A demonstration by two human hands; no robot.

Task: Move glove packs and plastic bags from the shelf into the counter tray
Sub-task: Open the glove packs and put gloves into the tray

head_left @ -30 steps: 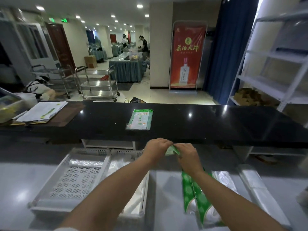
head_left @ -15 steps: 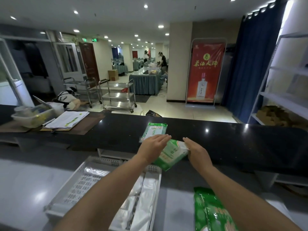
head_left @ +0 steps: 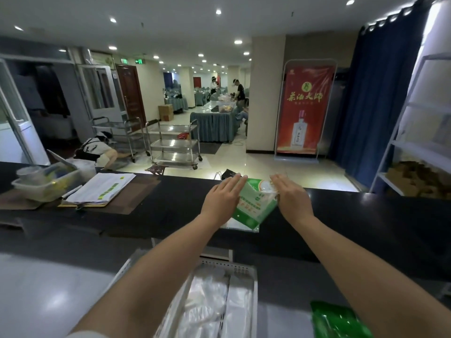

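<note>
Glove pack (head_left: pixel 253 206) above black counter (head_left: pixel 170 211), left hand (head_left: pixel 223 200) and right hand (head_left: pixel 291 196) pressing its sides, fingers straight, white tray (head_left: pixel 227 264) nearer.

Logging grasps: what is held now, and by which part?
The glove pack, between both hands: the left hand lies flat along its left edge, the right hand touches its upper right corner. Whether either pinches it cannot be told.

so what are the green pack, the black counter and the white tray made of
Green pack: probably thin glossy plastic film; it crinkles and catches the light.
Black counter: polished stone or a lookalike; its dark surface shows soft reflections.
White tray: seemingly moulded plastic with a dull finish and a row of holes along its wall, though it is blurred.
</note>
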